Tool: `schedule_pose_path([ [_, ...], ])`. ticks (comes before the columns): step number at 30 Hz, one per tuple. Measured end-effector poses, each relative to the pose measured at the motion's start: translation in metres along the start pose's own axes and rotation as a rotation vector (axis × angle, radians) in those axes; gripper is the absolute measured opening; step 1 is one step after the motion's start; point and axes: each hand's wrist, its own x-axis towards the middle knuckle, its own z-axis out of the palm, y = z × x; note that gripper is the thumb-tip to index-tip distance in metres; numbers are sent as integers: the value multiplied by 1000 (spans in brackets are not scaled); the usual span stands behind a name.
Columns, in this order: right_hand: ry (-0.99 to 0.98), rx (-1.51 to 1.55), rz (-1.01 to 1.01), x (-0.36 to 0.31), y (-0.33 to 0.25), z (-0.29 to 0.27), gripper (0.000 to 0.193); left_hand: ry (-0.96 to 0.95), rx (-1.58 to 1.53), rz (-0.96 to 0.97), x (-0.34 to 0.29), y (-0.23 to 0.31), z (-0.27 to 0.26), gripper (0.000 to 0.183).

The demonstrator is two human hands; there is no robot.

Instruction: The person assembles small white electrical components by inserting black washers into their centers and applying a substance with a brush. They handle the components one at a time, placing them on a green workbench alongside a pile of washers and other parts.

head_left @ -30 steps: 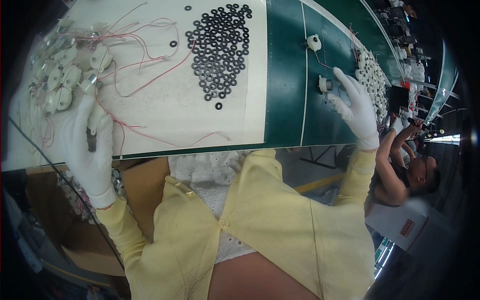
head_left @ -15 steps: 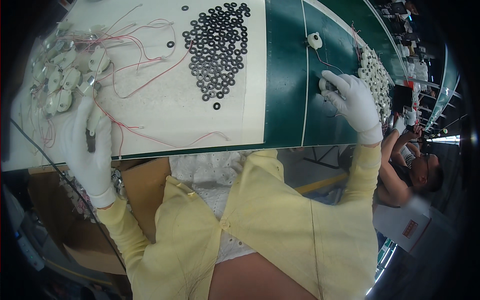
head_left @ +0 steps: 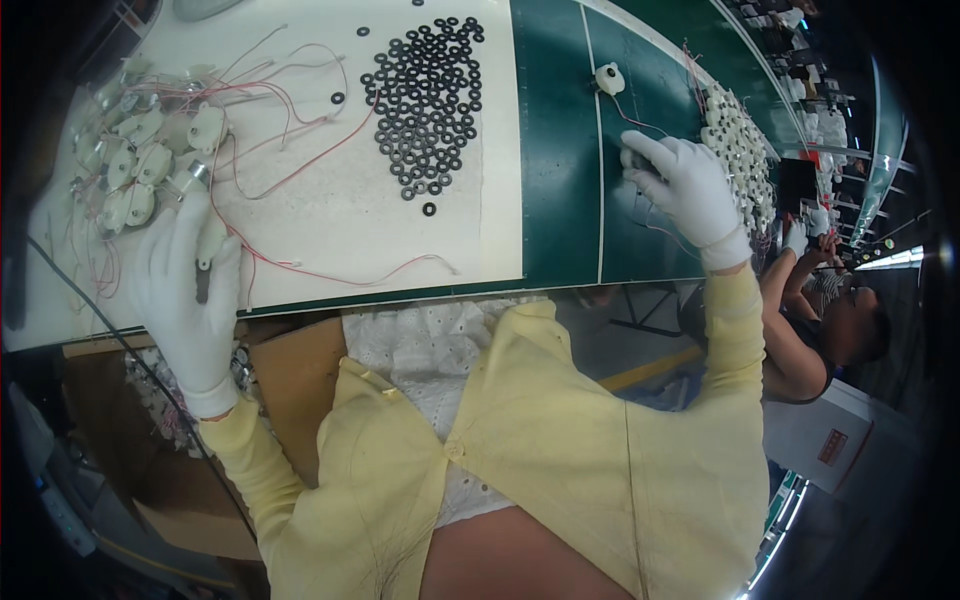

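Note:
Both of my hands wear white gloves. My left hand [head_left: 187, 300] is closed around a small white geared motor [head_left: 212, 238] with a metal end, beside a pile of similar white motors [head_left: 130, 165] trailing red and white wires. Over the green mat at the right, my right hand [head_left: 695, 195] pinches a small motor [head_left: 632, 158], mostly hidden by the fingers, with a thin wire hanging below it. Just beyond it lies a single white motor [head_left: 609, 78], its wire running toward that hand. Many black rings [head_left: 425, 110] are spread between my hands.
More white motors [head_left: 735, 150] are massed along the mat's right side. A black cable [head_left: 110, 330] crosses the table's left corner. Below the table edge stands a cardboard box [head_left: 295, 370] with parts beside it. Another person [head_left: 800, 340] sits at the right.
The whole view has shifted slightly, bringing a grey object into sight at the top left. Both hands keep their holds and have barely moved over the table.

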Motion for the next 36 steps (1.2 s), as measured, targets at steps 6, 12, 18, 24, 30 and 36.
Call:
schedule_pose_path([
  [6,266,-124,-9,-30,-28,31,52,144,12,22,-11,-1,2,44],
  [12,343,111,172,-60,-45,12,44,351,-201,-166,-32,-10,2,48],
  [18,382,305,439,-29,-47,33,40,445,-319,-133,-25,9,-6,45],
  [24,418,289,187,-8,-31,38,32,425,-223,-15,-21,30,-16,48],
  [30,498,209,256,11,-27,8,27,231,-5,295,1,54,-42,30],
  [36,443,1689,62,17,-141,9,84,447,-366,421,33,121,9,17],
])
